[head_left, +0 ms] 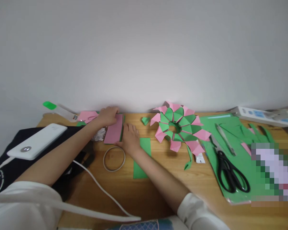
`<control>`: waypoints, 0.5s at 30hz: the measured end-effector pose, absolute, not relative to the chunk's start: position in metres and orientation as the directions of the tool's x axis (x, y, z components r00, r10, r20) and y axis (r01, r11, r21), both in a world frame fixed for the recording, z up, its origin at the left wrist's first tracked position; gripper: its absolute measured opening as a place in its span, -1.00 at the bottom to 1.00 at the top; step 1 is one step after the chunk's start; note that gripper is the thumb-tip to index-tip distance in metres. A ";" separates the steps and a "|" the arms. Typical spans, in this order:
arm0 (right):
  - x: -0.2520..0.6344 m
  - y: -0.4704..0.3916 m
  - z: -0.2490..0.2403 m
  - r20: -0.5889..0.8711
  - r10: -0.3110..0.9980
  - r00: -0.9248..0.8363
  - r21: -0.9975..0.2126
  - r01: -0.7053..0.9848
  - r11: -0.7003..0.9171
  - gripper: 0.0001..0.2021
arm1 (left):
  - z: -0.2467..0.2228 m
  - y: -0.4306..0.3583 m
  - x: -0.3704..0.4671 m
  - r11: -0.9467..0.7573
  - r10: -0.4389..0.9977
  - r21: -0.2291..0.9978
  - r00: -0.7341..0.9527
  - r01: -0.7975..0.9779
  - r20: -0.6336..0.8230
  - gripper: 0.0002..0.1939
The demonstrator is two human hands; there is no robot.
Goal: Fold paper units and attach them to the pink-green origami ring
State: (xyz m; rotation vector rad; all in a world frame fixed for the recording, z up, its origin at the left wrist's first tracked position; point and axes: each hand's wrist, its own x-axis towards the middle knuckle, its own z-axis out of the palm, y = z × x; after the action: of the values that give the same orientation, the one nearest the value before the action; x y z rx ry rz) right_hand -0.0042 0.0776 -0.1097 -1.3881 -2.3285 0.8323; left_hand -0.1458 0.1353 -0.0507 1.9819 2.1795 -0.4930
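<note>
A stack of pink and green paper point(114, 129) lies on the wooden table, pink side up. My left hand point(109, 115) holds it at the far end, its fingers bent over the top. At the right edge is my right hand point(131, 139), with fingers along the side and the thumb at the near corner. Some fingertips are hidden. Just below the stack lies a roll of tape point(114, 159), seen as a thin ring. A green paper strip point(142, 159) is partly under my right wrist. Pink folded paper pieces point(87, 116) sit left of my left hand.
A ring of folded green and pink paper point(191, 129) stands right of my hands. Black-handled scissors point(230, 174) lie on a green paper pack point(249, 188). A white power bank point(37, 140) rests on dark cloth point(12, 153) at left; its white cable point(103, 188) crosses the front.
</note>
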 end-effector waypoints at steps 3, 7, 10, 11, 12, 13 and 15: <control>-0.004 0.078 -0.110 -0.032 0.875 -0.483 -0.626 0.692 0.359 -0.30 | -0.055 0.136 -0.149 0.071 0.941 -0.117 -0.105 0.991 -0.321 -0.67; -0.004 0.078 -0.113 -0.019 0.876 -0.482 -0.629 0.687 0.365 -0.33 | -0.059 0.137 -0.149 0.066 0.948 -0.107 -0.096 0.992 -0.303 -0.68; -0.004 0.078 -0.115 -0.006 0.875 -0.484 -0.630 0.681 0.373 -0.35 | -0.061 0.138 -0.148 0.063 0.955 -0.115 -0.094 0.991 -0.282 -0.68; -0.004 0.078 -0.115 -0.002 0.875 -0.484 -0.631 0.680 0.374 -0.35 | -0.062 0.138 -0.148 0.061 0.956 -0.118 -0.092 0.991 -0.277 -0.69; -0.004 0.078 -0.116 0.000 0.875 -0.485 -0.631 0.678 0.376 -0.36 | -0.063 0.138 -0.148 0.060 0.958 -0.122 -0.092 0.991 -0.273 -0.69; -0.004 0.078 -0.116 0.002 0.874 -0.486 -0.632 0.677 0.378 -0.37 | -0.064 0.138 -0.148 0.060 0.959 -0.126 -0.093 0.990 -0.269 -0.70; -0.003 0.078 -0.115 0.003 0.873 -0.488 -0.634 0.675 0.379 -0.40 | -0.066 0.137 -0.147 0.069 0.961 -0.132 -0.101 0.989 -0.257 -0.73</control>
State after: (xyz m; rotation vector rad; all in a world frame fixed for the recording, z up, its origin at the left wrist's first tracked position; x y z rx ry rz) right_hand -0.0032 0.0778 -0.1154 -1.3519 -2.3068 0.8217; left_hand -0.1469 0.1370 -0.0665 2.0346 2.2202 -0.4166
